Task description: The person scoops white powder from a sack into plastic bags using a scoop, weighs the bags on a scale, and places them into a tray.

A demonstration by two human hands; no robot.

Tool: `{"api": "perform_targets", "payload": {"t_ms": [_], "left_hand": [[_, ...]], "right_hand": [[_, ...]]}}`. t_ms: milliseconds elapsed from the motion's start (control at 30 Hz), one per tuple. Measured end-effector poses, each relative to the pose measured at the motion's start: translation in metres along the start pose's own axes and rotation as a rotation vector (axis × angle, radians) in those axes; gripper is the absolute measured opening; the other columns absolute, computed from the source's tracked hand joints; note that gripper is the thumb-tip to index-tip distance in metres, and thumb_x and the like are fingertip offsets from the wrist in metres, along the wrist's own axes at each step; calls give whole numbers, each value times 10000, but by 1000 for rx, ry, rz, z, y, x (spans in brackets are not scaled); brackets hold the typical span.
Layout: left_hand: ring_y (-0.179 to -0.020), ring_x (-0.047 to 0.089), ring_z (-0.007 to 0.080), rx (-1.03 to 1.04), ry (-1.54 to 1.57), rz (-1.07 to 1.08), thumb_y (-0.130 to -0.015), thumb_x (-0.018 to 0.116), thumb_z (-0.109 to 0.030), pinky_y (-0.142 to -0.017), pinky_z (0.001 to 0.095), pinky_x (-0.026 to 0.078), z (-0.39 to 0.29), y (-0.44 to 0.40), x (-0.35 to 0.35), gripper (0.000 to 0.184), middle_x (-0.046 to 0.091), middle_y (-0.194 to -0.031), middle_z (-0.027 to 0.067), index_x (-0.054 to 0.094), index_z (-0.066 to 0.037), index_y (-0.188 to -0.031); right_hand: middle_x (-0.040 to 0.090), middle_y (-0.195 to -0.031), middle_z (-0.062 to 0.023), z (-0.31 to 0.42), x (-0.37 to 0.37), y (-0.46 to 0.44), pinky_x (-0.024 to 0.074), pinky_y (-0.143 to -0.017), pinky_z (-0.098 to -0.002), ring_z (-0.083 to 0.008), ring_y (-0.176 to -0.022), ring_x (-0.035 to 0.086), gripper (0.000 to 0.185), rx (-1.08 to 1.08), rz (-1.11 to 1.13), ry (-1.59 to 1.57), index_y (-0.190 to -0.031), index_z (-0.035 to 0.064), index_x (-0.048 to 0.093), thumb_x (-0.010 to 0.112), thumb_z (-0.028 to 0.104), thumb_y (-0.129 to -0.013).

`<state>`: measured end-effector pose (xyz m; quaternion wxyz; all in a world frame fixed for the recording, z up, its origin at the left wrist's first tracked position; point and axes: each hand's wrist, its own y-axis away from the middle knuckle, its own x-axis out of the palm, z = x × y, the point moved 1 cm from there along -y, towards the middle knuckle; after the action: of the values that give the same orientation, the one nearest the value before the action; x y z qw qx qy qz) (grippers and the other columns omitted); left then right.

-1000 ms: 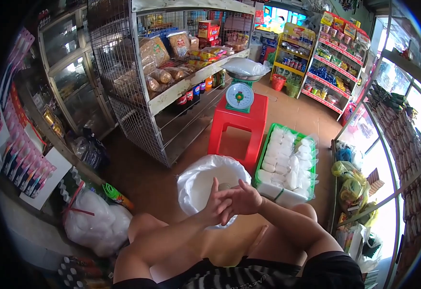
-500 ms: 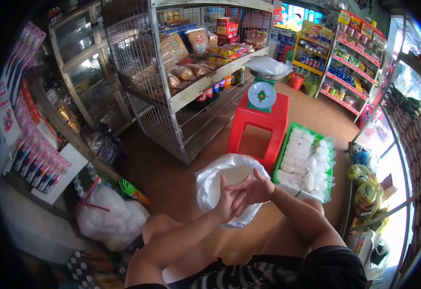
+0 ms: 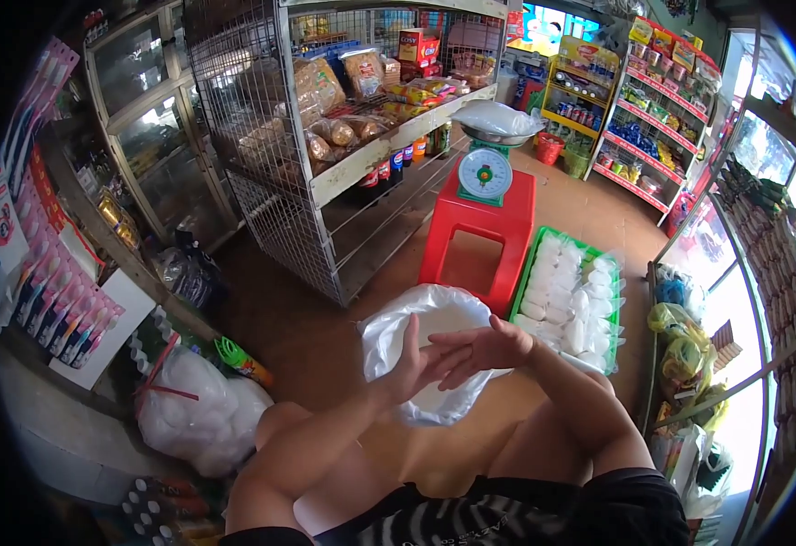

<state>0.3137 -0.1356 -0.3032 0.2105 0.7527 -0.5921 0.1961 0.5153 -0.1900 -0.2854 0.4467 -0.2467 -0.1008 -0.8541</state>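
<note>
My left hand [image 3: 418,364] and my right hand [image 3: 484,350] meet above a container lined with a white plastic bag [image 3: 384,341]. Fingers of both hands are stretched out and cross or touch each other, with nothing held between them. Pale contents show inside the lined container. Behind it, a dial scale [image 3: 485,174] stands on a red stool [image 3: 480,227], and a filled clear bag [image 3: 498,117] rests on its pan. Right of the stool, a green tray [image 3: 533,264] holds several filled white bags [image 3: 553,291].
A wire-mesh shelf [image 3: 321,196] with bread stands at the back left. Large bags of white goods [image 3: 193,414] sit at the left beside a green-capped bottle [image 3: 243,361]. Snack racks [image 3: 648,118] stand at the back right, and yellow bags [image 3: 685,341] lie at the right.
The view has shifted right, then slightly back left. My hands have slid somewhat apart from their interlaced hold, and their fingers are straighter.
</note>
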Motion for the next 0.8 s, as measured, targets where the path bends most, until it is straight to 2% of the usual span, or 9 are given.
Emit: {"api": "perform_targets", "payload": {"t_ms": [167,267,400,500,567,600,700,767,800], "left_hand": [[-1496,347,301,11,17,41,-856,-19,-901,-1244,414,240,-3,-11,3,1209,333,-1620,203,229,23,-1596],[-1439,444,278,10,13,-60,-885,31,-887,-1188,430,333,-3,-17,4,1161,469,-1546,172,324,4,-1570],[-1219,611,221,38,-64,-254,-919,163,-864,-1062,414,434,11,-24,-14,1016,635,-1344,84,493,-63,-1449],[-1063,654,185,-7,-13,-404,-965,231,-802,-928,389,487,25,-22,-27,841,666,-1247,29,547,-126,-1353],[-1034,656,188,-43,-136,-589,-1013,351,-678,-928,383,487,30,-14,-18,647,677,-1201,27,582,-155,-1315],[-1015,656,168,22,-209,-587,-1011,516,-532,-899,376,495,46,-13,-30,475,664,-1217,10,591,-177,-1317],[-1003,656,149,-50,-324,-554,-1002,570,-464,-874,363,500,63,-17,-56,404,678,-1145,0,625,-158,-1259],[-990,656,129,-117,-435,-529,-992,625,-396,-849,349,506,67,-16,-62,334,692,-1074,-10,659,-138,-1201],[-981,660,128,-84,-441,-533,-994,625,-406,-832,326,506,58,-7,-52,319,698,-1027,-11,676,-138,-1159]], "right_hand": [[406,-1557,-287,7,7,14,287,-1184,-575,-446,-1394,466,1072,-26,-65,21,-1639,84,155,400,825,-904],[434,-1548,-263,16,11,22,334,-1168,-545,-405,-1383,492,1018,4,-165,37,-1628,70,201,408,784,-932],[615,-1409,-121,21,18,18,475,-1043,-424,-267,-1211,637,682,85,-445,224,-1531,98,458,502,551,-1023],[724,-1149,-96,46,54,-11,543,-890,-375,-252,-1030,685,333,133,-744,1224,-1204,54,696,658,296,-978],[703,-1130,-160,65,105,-43,548,-888,-363,-262,-1040,702,365,27,-554,1554,-1275,74,648,676,266,-966],[699,-1124,-156,74,147,-59,553,-878,-383,-286,-1028,700,364,-95,-461,1525,-1276,83,641,668,274,-967],[668,-1212,-180,72,229,-111,546,-911,-395,-318,-1075,670,401,-433,-54,1582,-1274,41,629,628,306,-973],[635,-1269,-154,60,280,-133,512,-987,-447,-311,-1178,609,383,-445,173,1690,-1340,130,591,608,301,-997],[657,-1224,-164,63,313,-146,516,-970,-400,-293,-1137,638,402,-339,326,1733,-1302,81,617,613,311,-972]]}}
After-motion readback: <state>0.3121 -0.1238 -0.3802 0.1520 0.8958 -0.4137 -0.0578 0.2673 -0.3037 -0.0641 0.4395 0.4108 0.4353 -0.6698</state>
